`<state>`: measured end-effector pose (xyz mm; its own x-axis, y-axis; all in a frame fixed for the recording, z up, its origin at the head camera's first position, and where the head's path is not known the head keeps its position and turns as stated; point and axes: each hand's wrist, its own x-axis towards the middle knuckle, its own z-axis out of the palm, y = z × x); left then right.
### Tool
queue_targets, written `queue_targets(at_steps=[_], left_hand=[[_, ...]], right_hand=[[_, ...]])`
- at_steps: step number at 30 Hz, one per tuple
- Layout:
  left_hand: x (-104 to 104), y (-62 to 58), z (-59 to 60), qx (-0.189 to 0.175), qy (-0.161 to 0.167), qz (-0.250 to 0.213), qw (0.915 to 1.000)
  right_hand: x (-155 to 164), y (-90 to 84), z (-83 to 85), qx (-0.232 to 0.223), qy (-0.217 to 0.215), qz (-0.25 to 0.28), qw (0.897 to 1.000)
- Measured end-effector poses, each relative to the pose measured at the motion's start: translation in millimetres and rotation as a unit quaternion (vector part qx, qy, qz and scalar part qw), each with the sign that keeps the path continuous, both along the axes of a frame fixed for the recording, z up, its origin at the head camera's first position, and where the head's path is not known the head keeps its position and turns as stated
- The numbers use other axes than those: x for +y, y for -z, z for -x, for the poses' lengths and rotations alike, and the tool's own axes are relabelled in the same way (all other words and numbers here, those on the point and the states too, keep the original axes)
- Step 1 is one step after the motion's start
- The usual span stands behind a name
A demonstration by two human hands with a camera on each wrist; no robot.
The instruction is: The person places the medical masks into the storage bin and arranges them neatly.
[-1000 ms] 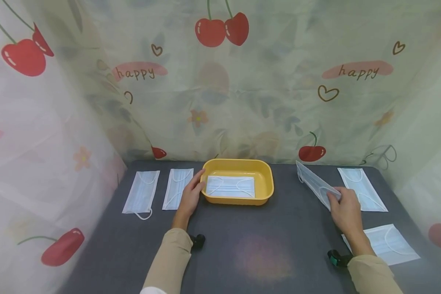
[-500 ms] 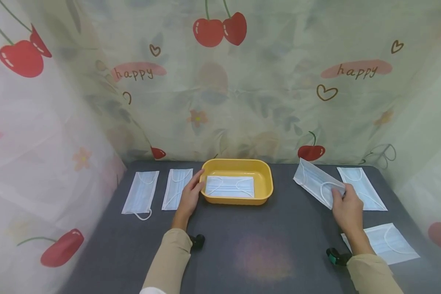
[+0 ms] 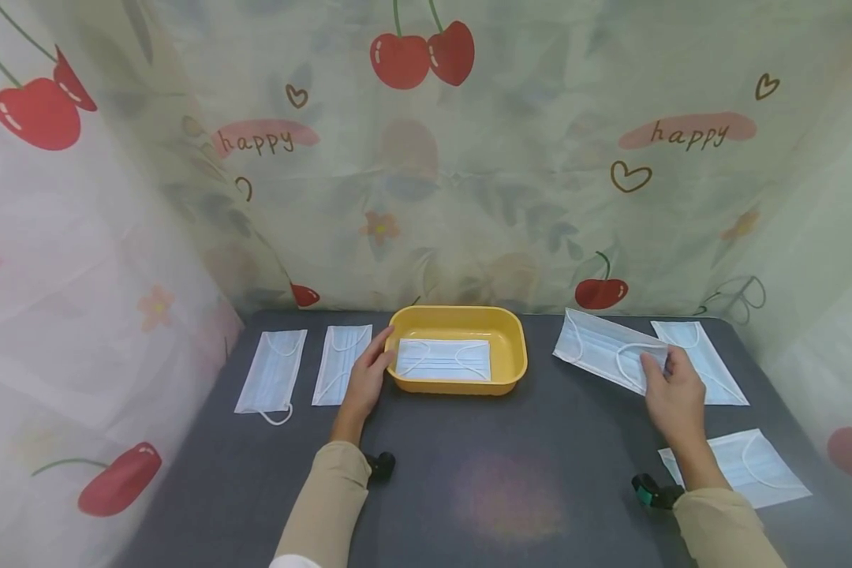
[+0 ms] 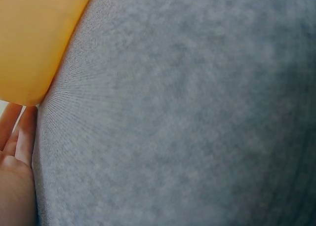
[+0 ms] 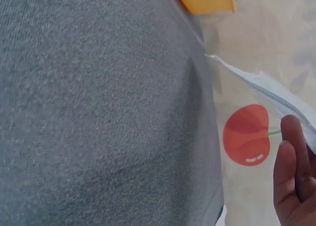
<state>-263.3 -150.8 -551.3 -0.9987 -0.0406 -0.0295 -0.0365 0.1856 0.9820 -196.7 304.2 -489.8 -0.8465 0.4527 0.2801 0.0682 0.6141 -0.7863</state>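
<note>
Right hand (image 3: 674, 394) pinches a pale blue pleated face mask (image 3: 599, 347); left hand (image 3: 364, 379), fingers relaxed, touches the yellow plastic tray (image 3: 514, 347).

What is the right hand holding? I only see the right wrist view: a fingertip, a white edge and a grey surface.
Observer: The right hand pinches a face mask, lifted off the table.
Operator: Anything in the yellow tray?
Observer: One mask lies flat in the yellow tray.
Operator: And the left hand?
Observer: The left hand rests against the tray's left end.
</note>
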Motion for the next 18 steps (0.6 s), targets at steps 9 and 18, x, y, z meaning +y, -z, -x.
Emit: queue_targets(at_steps=[9,18], left_hand=[[-0.6,0.8,1.3,-0.010,0.002,-0.009,0.9999],[0.5,1.6,0.3,0.007,-0.009,0.003,0.9999]], right_hand=[[-3.0,-9.3,2.5,-0.033,-0.005,0.038,0.999],[-13.7,-31.5,2.6,-0.007,-0.041,0.063,0.997]])
